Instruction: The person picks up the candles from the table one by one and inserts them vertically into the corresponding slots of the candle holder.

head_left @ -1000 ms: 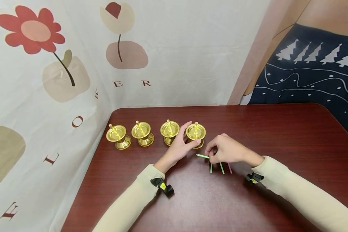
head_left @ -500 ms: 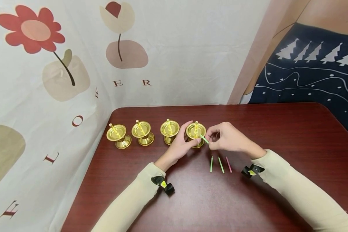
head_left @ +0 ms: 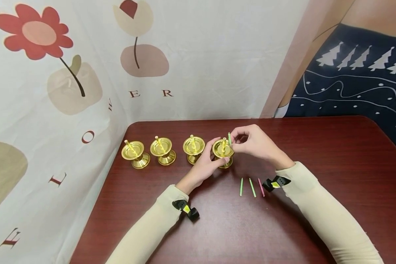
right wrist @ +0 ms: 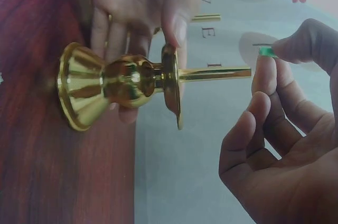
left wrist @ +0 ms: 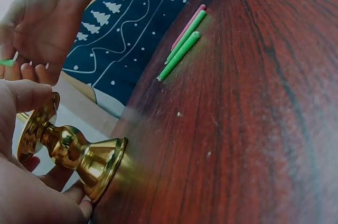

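Observation:
My left hand [head_left: 204,164] grips the rightmost brass candle holder [head_left: 223,149], its thumb at the dish and the other fingers behind. The holder stands upright on the table, its base [left wrist: 103,166] showing in the left wrist view. Between thumb and fingertips, my right hand [head_left: 255,143] pinches a thin green candle [head_left: 229,138], held nearly upright just right of the holder's central tube [right wrist: 216,74]. In the right wrist view only a short bit of the candle [right wrist: 267,52] shows between the fingers, apart from the tube's top end.
Three more brass candle holders, [head_left: 194,146] the nearest, then another [head_left: 161,147] and the leftmost [head_left: 133,151], stand in a row to the left. Two green candles [head_left: 252,187] and a pink candle [head_left: 261,187] lie in front on the table [head_left: 231,234]. Printed cloth hangs behind.
My right hand has lifted the green candle from beside the other candles up to the holder's tube, turning it from lying flat to nearly upright. The left hand stays on the holder.

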A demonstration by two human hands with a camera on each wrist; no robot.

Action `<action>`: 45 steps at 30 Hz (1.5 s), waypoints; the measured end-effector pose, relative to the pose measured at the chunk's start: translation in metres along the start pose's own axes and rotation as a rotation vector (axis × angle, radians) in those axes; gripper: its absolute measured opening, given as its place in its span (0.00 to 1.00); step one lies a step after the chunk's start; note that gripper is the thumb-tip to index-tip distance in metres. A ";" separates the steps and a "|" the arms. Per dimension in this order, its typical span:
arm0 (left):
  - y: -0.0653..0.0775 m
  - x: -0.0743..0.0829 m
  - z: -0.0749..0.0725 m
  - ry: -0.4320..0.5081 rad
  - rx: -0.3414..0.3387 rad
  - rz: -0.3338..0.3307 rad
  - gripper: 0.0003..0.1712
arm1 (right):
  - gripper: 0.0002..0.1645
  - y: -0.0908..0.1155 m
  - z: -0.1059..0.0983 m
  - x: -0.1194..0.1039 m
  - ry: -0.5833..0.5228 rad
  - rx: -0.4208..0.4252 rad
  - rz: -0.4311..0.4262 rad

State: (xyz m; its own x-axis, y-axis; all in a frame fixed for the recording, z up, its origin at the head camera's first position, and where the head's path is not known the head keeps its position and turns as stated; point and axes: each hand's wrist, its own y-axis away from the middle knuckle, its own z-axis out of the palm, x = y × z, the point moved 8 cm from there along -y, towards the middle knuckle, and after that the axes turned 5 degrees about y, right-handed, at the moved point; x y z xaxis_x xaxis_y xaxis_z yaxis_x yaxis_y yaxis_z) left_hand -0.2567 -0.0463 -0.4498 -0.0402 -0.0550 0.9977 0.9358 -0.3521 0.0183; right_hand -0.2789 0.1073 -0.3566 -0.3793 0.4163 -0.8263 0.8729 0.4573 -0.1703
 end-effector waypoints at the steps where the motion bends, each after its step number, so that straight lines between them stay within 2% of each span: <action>1: 0.000 0.000 0.000 0.001 -0.003 -0.001 0.49 | 0.08 -0.001 -0.001 0.000 -0.003 0.012 -0.004; 9: -0.001 -0.002 0.001 -0.015 -0.008 0.006 0.48 | 0.10 -0.010 -0.007 -0.002 0.008 0.133 -0.096; 13: -0.001 -0.001 0.002 -0.013 -0.010 0.006 0.48 | 0.09 -0.012 -0.008 -0.003 0.001 0.167 -0.118; 25: 0.001 -0.001 0.003 -0.009 -0.012 -0.002 0.49 | 0.10 -0.016 -0.005 -0.001 -0.004 0.183 -0.141; 36: 0.001 -0.001 0.000 -0.041 0.005 0.000 0.49 | 0.12 -0.016 -0.003 -0.002 -0.017 0.195 -0.183; 45: 0.001 -0.001 -0.001 -0.036 0.005 0.016 0.48 | 0.14 -0.017 -0.001 -0.004 0.024 0.183 -0.224</action>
State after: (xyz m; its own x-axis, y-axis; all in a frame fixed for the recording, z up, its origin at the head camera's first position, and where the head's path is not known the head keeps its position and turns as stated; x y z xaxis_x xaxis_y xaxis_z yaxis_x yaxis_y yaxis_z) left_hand -0.2562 -0.0471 -0.4513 -0.0126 -0.0266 0.9996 0.9380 -0.3467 0.0025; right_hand -0.2927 0.0984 -0.3502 -0.5739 0.3405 -0.7448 0.8068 0.3909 -0.4430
